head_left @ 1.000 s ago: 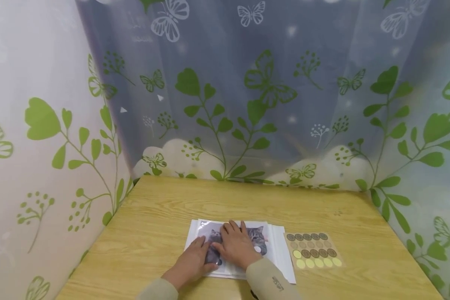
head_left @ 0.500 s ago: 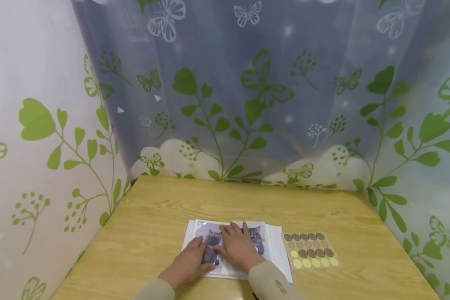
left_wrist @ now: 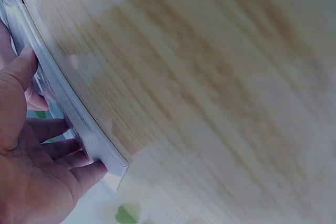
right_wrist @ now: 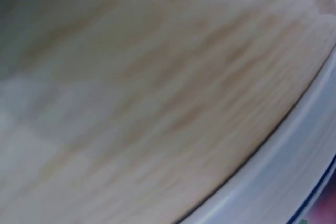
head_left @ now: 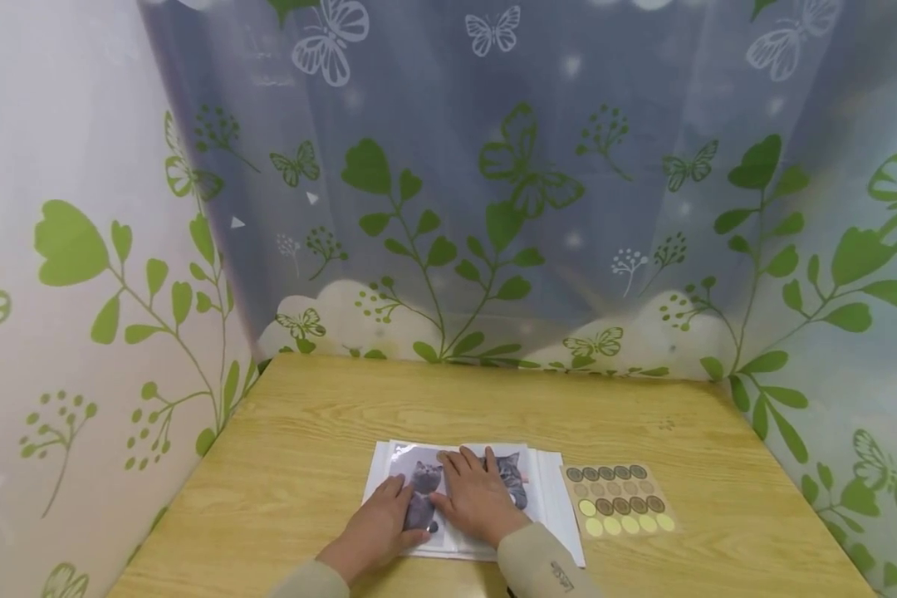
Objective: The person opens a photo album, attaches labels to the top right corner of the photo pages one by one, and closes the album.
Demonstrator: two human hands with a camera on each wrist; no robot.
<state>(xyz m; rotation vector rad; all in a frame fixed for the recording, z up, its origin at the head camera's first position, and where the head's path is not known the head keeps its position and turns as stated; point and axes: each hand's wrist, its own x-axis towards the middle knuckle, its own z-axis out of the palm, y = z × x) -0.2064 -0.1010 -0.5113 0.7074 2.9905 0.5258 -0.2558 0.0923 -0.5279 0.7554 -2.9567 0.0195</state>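
Across the cat-picture booklet, we are resting left hand and right hand, fingers loosely extended.
It is lying on the table, disc sheet beside; we are noting little change this past second, so judging steady pressing.

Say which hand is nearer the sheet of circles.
Right. The right hand rests on the cat-picture pages, left of the sheet of circles; the left hand touches them farther left.
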